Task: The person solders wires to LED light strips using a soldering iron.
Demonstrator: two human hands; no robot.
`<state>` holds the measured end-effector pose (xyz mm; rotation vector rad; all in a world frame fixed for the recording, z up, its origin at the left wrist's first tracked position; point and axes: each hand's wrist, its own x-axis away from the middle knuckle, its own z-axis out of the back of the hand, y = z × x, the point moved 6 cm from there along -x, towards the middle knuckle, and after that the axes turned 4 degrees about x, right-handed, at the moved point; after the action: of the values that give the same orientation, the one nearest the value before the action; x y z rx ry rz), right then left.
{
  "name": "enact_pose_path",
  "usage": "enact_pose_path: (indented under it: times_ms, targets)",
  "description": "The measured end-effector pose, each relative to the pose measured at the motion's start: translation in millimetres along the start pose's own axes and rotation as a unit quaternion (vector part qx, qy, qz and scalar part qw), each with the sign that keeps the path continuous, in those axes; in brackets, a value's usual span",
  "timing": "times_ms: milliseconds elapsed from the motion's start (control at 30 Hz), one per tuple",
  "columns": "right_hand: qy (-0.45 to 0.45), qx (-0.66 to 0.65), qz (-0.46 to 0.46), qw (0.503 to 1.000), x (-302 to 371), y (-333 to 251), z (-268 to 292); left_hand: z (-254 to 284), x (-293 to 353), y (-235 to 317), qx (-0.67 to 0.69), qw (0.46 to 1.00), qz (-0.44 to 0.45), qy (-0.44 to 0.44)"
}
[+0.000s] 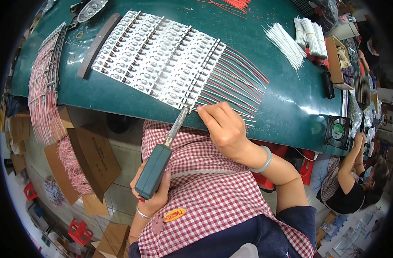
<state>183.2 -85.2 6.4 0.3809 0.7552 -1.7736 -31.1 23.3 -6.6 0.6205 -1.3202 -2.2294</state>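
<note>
My left hand is wrapped round the dark green handle of a soldering gun. Its metal tip rests at the near right corner of a white panel of small circuit boards. Beside that tip, the thumb and forefinger of my right hand pinch the end of a thin wire at the panel's edge. Which colour this wire is, I cannot tell. Red and white wires fan out to the right from the panel's right edge. Rows of small components cover the panel.
A dark bar lies along the panel's left side. Another wired panel overhangs the green table at left, above a carton of wires. White wires lie at right, near a small fan. A co-worker sits at far right.
</note>
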Motion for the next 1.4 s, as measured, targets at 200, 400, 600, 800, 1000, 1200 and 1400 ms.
enact_pose_path:
  times_ms: [200,400,600,800,1000,1200,1400]
  targets:
    - [-0.003,0.011,-0.005,1.000,1.2,-0.5,-2.9,-2.3,-3.9,2.5,0.012,1.000,0.014,-0.014]
    - [-0.007,0.010,-0.001,1.000,0.5,-1.0,-2.8,-5.3,-4.8,2.1,0.007,0.999,0.025,-0.024]
    - [-0.009,0.014,-0.004,1.000,-0.5,-1.5,-1.6,-1.4,-0.8,-0.2,0.006,1.000,-0.005,-0.006]
    - [-0.018,0.015,-0.012,1.000,0.8,-2.8,-2.6,5.4,2.2,0.3,0.022,1.000,-0.006,0.022]
    - [0.016,0.002,-0.002,1.000,3.1,-6.6,0.4,5.7,6.8,-1.7,0.021,0.999,-0.010,0.022]
    - [0.003,0.012,-0.005,1.000,7.3,-8.9,-2.4,3.8,17.4,-14.9,0.041,0.998,0.038,0.011]
    - [-0.030,0.022,0.006,0.999,7.5,-10.5,-5.0,2.6,12.0,-7.1,0.011,0.999,0.024,-0.019]
